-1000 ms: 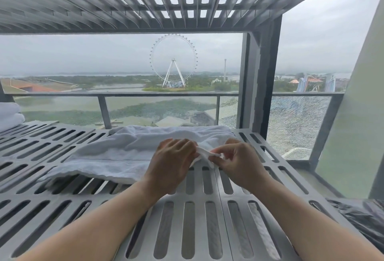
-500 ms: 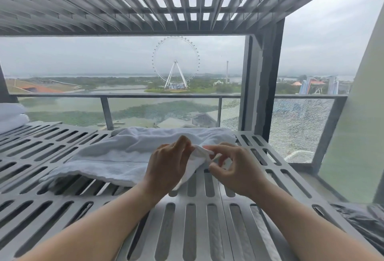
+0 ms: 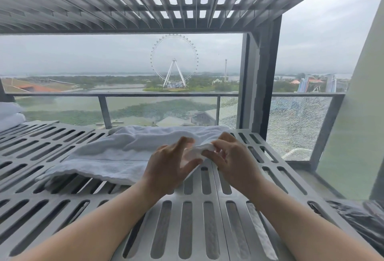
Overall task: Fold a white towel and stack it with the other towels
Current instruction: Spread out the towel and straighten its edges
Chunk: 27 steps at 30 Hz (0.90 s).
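Note:
A white towel (image 3: 124, 152) lies loosely folded across the grey slotted metal shelf (image 3: 187, 219), stretching from the left towards the middle. Its near right corner is lifted off the shelf. My right hand (image 3: 230, 156) pinches that corner between thumb and fingers. My left hand (image 3: 168, 167) is right beside it, fingers spread and lightly curved, thumb under the same corner, fingertips at the cloth. Other folded white towels (image 3: 10, 115) are stacked at the far left edge of the shelf, mostly cut off by the frame.
A slatted metal roof (image 3: 166, 0) hangs over the shelf. A glass railing (image 3: 155, 106) and a dark post (image 3: 261, 84) stand behind it. A cracked glass panel (image 3: 295, 127) is at the right. Dark plastic sheeting (image 3: 363, 219) lies at the lower right.
My left hand has lifted off the towel and opened its fingers beside the corner. The right hand keeps its pinch and has raised the corner slightly.

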Each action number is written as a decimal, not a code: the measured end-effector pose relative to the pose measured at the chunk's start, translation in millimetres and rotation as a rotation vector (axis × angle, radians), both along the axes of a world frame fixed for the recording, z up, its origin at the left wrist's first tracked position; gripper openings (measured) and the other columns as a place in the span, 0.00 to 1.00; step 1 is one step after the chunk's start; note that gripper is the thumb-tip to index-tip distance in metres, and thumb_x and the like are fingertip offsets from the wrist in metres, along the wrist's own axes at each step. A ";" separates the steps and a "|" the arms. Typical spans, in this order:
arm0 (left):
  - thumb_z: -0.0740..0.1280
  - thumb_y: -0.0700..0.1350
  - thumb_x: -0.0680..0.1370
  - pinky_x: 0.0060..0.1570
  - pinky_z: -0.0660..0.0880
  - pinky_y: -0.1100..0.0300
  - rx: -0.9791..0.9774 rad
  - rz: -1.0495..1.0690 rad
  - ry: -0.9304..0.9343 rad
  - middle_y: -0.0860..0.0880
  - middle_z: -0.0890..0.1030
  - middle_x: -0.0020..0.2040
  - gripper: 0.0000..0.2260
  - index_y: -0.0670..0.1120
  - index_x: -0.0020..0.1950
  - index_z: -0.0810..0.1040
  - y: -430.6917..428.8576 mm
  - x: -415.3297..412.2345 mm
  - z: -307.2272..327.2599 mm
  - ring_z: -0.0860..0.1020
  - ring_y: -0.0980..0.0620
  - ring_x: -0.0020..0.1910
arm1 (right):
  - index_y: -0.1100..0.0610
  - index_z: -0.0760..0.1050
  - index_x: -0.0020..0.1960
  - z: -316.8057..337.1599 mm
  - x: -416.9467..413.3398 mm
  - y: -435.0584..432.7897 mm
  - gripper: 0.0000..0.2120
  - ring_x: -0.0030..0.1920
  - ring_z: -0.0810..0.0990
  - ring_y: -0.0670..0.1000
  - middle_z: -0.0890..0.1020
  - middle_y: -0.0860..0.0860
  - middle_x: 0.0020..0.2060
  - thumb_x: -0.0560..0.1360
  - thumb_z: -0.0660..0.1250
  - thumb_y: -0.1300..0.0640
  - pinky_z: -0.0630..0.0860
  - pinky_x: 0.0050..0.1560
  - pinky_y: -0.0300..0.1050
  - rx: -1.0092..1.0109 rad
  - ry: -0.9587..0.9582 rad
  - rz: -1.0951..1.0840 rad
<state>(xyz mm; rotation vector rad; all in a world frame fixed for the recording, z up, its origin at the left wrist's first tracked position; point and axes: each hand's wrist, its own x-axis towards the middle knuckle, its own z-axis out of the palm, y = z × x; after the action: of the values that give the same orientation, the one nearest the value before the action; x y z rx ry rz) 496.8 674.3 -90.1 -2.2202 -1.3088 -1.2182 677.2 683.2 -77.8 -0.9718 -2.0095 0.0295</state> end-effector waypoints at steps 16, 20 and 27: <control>0.57 0.54 0.78 0.32 0.75 0.54 -0.034 0.016 0.048 0.49 0.80 0.40 0.17 0.44 0.47 0.79 -2.3 -2.0 1.5 0.78 0.45 0.34 | 0.61 0.77 0.51 3.6 3.5 1.4 0.14 0.46 0.73 0.49 0.73 0.50 0.46 0.79 0.56 0.54 0.68 0.48 0.39 -0.036 -0.034 -0.026; 0.59 0.52 0.79 0.33 0.75 0.52 -0.055 0.015 0.042 0.48 0.79 0.40 0.14 0.44 0.48 0.78 -1.5 -2.0 0.2 0.77 0.44 0.35 | 0.59 0.78 0.51 4.7 6.2 1.8 0.14 0.44 0.72 0.46 0.73 0.49 0.45 0.78 0.60 0.51 0.66 0.45 0.36 -0.017 -0.040 -0.024; 0.61 0.52 0.78 0.33 0.74 0.54 -0.032 -0.015 0.095 0.46 0.79 0.40 0.14 0.44 0.50 0.79 -2.0 1.2 1.4 0.78 0.42 0.35 | 0.51 0.79 0.55 7.7 7.3 -1.5 0.17 0.49 0.70 0.45 0.73 0.47 0.49 0.70 0.69 0.43 0.68 0.51 0.42 0.127 -0.180 -0.092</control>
<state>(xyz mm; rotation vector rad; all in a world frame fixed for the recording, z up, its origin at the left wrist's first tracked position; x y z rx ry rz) 498.0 672.4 -88.8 -2.2838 -1.2865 -1.0898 684.5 681.7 -70.1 -1.0138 -2.0988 -0.2402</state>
